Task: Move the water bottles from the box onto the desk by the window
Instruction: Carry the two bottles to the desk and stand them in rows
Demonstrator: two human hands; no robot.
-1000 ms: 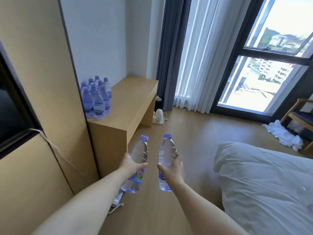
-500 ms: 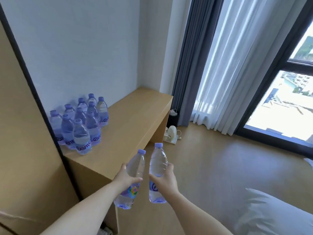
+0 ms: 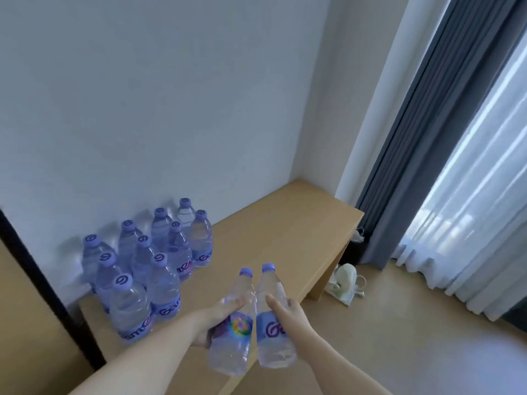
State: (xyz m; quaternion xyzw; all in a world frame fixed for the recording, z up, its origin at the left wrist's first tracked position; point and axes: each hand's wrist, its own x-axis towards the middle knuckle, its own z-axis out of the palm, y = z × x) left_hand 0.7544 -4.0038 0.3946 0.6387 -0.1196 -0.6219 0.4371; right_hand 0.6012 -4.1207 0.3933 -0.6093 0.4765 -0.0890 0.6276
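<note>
Wooden desk [image 3: 273,223] edge lies beneath two bottles, left hand [image 3: 216,317] and right hand [image 3: 288,312] each grasping one.

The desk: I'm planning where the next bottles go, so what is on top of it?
On the desk, a cluster of upright water bottles stands against the wall at its left end. The near edge is hidden by the arms and two held bottles.
</note>
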